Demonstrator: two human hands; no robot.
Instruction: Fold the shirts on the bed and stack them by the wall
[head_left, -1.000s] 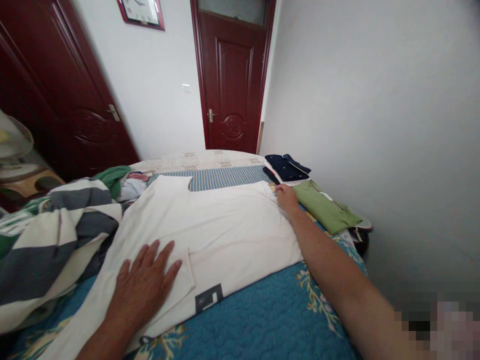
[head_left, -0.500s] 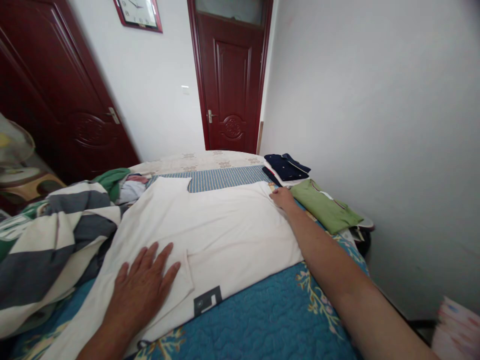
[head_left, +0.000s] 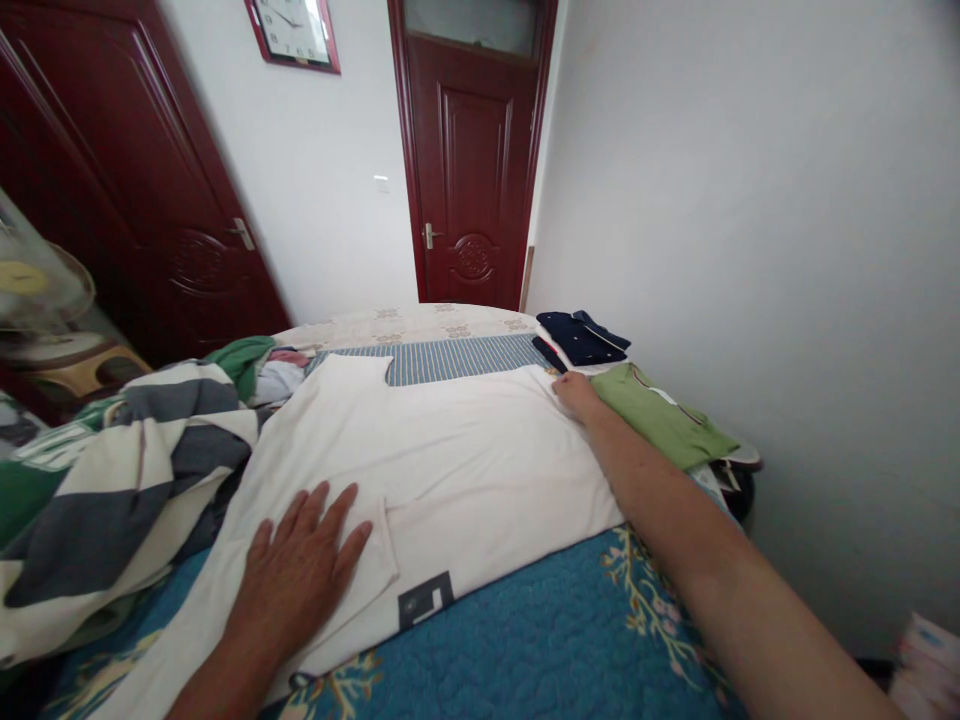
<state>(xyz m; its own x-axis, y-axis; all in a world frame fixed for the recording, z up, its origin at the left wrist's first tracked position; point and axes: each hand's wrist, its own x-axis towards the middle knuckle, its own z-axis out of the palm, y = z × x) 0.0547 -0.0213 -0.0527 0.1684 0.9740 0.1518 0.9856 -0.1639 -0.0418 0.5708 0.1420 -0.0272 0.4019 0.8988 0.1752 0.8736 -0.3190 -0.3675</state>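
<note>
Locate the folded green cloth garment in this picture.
In the head view, the folded green cloth garment lies right of centre, just right of the bare right hand and nearer the camera than the folded navy cloth garment.

A person's bare left hand [head_left: 300, 565] lies spread flat on a white cloth garment [head_left: 465, 440] over a teal floral quilt [head_left: 532, 640]; the bare right hand [head_left: 577, 395] pinches its far right edge. Beside that hand I see a folded green shirt [head_left: 660, 425].
</note>
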